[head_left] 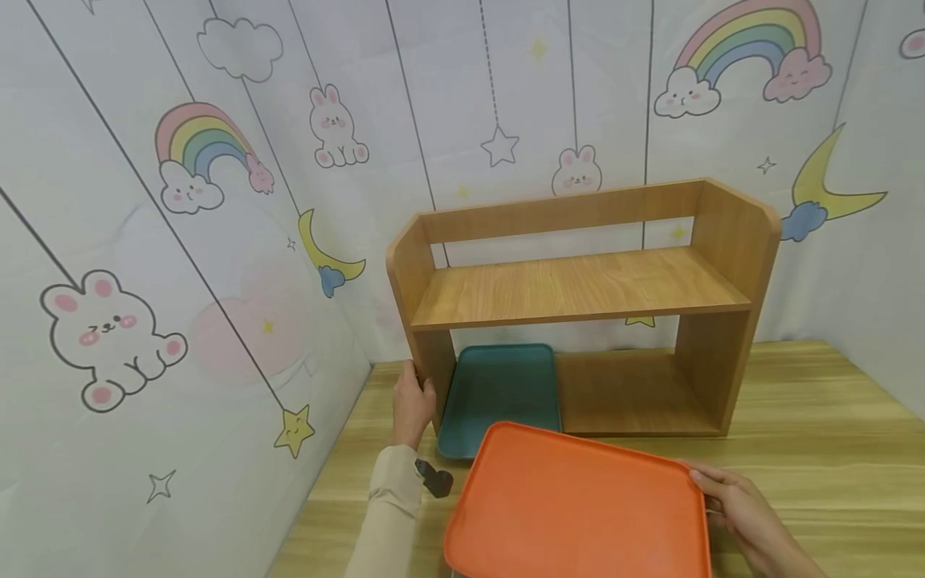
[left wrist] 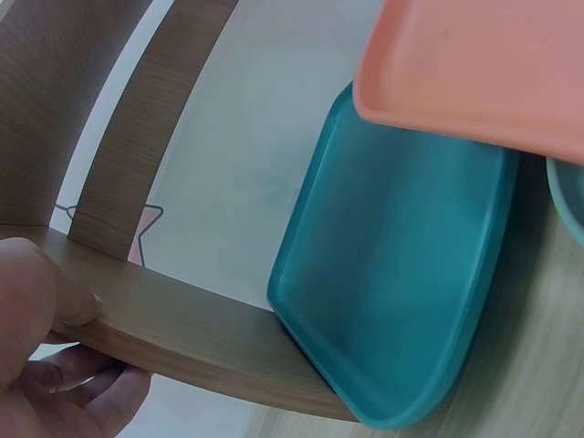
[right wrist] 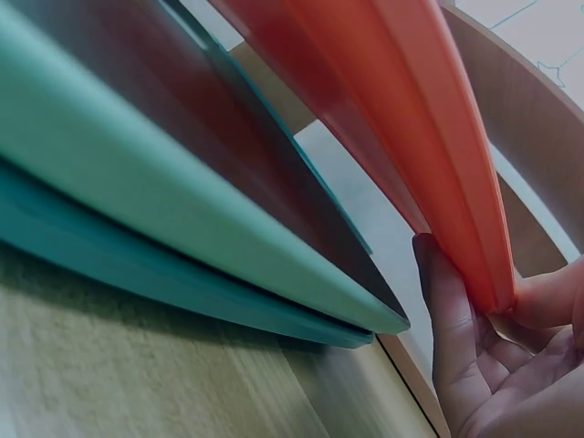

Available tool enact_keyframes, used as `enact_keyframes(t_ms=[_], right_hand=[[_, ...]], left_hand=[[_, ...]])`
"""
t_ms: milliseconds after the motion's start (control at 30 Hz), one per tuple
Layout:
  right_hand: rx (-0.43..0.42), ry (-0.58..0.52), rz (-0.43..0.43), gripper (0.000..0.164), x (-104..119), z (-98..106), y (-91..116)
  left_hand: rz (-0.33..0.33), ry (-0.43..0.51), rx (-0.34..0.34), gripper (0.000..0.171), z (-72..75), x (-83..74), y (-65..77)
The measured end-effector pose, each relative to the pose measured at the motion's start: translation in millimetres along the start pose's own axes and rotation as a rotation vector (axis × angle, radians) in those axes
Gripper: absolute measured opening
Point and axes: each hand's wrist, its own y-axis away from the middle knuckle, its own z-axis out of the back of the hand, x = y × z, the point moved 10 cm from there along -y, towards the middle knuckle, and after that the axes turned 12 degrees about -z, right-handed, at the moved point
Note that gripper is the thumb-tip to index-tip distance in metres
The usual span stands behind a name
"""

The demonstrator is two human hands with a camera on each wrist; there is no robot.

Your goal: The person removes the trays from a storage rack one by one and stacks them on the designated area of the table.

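Note:
My right hand (head_left: 744, 510) pinches the right corner of an orange tray (head_left: 578, 506), thumb on one face and fingers on the other. The tray is raised and tilted over a mint-green tray (right wrist: 182, 173), which lies on a teal tray (right wrist: 173, 278) on the table. At the left, my left hand (head_left: 413, 405) grips the front edge of the wooden shelf's side panel (left wrist: 201, 342), with the thumb on one side and fingers curled round the other. A dark teal tray (head_left: 506, 393) lies in the lower left of the shelf, its front end jutting past the shelf's front edge.
The two-tier wooden shelf (head_left: 578, 285) stands at the back of the wood-grain table (head_left: 817, 449). Behind it and along the left hangs a white cloth (head_left: 238, 337) printed with rabbits, rainbows and stars. A small black device (head_left: 435, 479) sits at my left wrist.

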Motion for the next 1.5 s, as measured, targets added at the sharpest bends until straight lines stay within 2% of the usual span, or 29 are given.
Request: enact_keyframes(t_ms=[100, 300, 500, 700, 867, 1267, 1367, 1500], right_hand=[[0.020, 0.017, 0.001, 0.042, -1, -2, -1], [0.039, 0.044, -0.021, 0.056, -4, -4, -4], [0.084, 0.058, -0.018, 0.052, -3, -9, -5], [0.163, 0.087, -0.021, 0.061, -1, -16, -5], [0.234, 0.101, -0.014, 0.061, 2, -22, -7], [0.299, 0.115, -0.008, 0.066, 6, -28, -6], [0.275, 0.133, -0.014, 0.067, 7, -28, -6], [0.108, 0.229, -0.003, 0.058, 9, -22, -6]], left_hand=[[0.006, 0.001, 0.007, 0.022, -0.4, 0.1, 0.0], [0.008, -0.003, 0.010, 0.022, -1.2, 1.0, -0.5], [0.016, -0.012, 0.016, 0.023, -2.4, 2.9, -1.7], [0.015, -0.019, 0.019, 0.023, -2.9, 3.2, -2.3], [0.013, -0.016, 0.017, 0.024, -2.2, 1.5, -2.6], [0.016, -0.017, 0.010, 0.023, -2.8, 2.1, -3.1], [0.021, -0.016, 0.014, 0.024, -3.3, 2.7, -2.7], [0.028, -0.016, 0.022, 0.025, -3.7, 3.4, -2.3]])
